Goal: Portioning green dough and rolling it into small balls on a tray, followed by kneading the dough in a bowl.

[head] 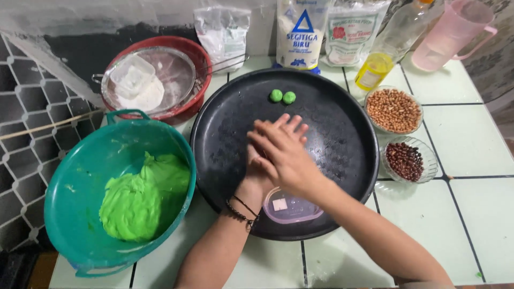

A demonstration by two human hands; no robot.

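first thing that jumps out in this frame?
The bright green dough heaped in the teal basin at left. Next, the two hands, right hand pressed over the left hand, above the middle of the big black tray, with two small green balls side by side at its far edge. At right sit glass bowls of peanuts and dark beans.

Right hand [284,155] pressed over left hand [262,166], above black tray [342,134]
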